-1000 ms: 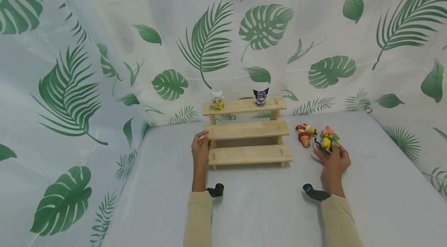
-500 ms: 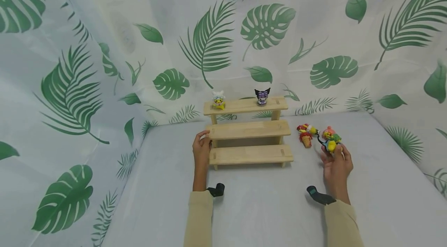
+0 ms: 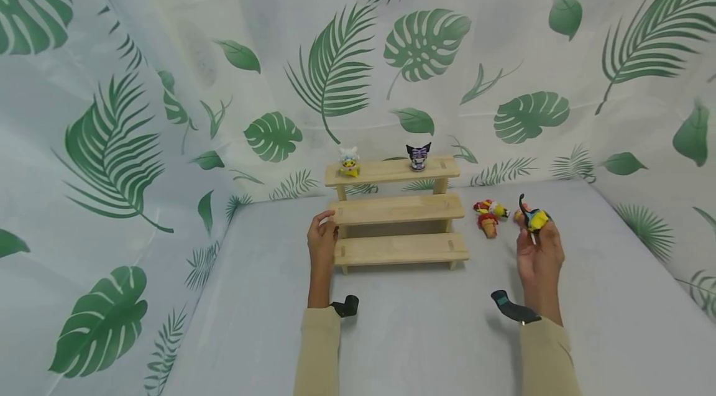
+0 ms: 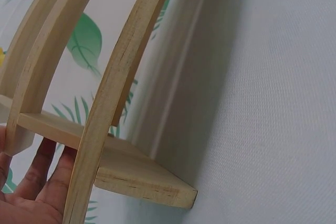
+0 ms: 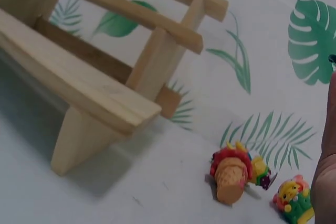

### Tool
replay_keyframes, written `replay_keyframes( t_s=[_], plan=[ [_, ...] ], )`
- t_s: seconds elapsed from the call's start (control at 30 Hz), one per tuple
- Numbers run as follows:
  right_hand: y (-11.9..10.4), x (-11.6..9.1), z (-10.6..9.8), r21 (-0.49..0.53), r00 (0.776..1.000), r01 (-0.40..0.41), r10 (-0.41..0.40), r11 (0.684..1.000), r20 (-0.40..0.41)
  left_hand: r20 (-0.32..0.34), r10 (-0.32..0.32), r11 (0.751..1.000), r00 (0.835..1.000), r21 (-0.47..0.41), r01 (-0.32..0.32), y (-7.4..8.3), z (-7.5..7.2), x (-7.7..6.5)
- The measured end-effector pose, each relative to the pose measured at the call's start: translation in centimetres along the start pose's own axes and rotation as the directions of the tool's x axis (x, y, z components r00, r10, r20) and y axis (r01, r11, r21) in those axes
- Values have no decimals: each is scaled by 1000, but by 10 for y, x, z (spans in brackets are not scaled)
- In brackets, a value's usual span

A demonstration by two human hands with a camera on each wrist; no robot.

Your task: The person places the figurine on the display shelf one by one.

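A three-step wooden display stand [image 3: 397, 208] stands in the middle of the table. My left hand [image 3: 322, 239] holds its left end at the middle step; in the left wrist view the fingers [image 4: 39, 174] reach in beside the side panel. Off the stand's right side, my right hand [image 3: 540, 262] grips a small yellow figurine [image 3: 538, 221] with blue on it and a thin black curved piece sticking up. In the right wrist view only the edge of that hand [image 5: 325, 166] shows, and the figurine is almost wholly out of frame.
On the top step sit a white-and-yellow figurine [image 3: 349, 163] and a black-and-purple one [image 3: 418, 156]. Right of the stand lie an ice-cream-cone figurine [image 3: 488, 226], a red-and-yellow figurine [image 3: 496, 209] and a pink-and-green one [image 5: 294, 199]. A leaf-print curtain [image 3: 425, 85] backs the table.
My right hand has raised the yellow figurine away from the pink-and-green one and turned it, so its black piece points up. The left hand stays at the stand.
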State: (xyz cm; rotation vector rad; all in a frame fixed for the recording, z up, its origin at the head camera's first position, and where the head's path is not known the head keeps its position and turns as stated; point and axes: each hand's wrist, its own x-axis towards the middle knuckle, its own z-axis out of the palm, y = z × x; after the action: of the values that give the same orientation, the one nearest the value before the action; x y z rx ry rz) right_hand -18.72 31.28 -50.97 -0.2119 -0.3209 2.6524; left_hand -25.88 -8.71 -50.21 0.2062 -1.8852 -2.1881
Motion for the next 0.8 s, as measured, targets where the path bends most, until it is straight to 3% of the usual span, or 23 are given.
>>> replay_keyframes(
  t_s=[0.17,0.47,0.8],
  plan=[
    [2,-4,7,-11,997,-61,62,998,35,24,-7,1000,1000,-18,7,2,-2,0],
    [9,-8,19,-276,1000,-28,24,961,-20,64,15,1000,998,9,-16,28,-3,-13],
    [12,-12,25,-250,999,-40,48,967,26,70,18,1000,997,-11,-17,30,-3,-14]
  ],
)
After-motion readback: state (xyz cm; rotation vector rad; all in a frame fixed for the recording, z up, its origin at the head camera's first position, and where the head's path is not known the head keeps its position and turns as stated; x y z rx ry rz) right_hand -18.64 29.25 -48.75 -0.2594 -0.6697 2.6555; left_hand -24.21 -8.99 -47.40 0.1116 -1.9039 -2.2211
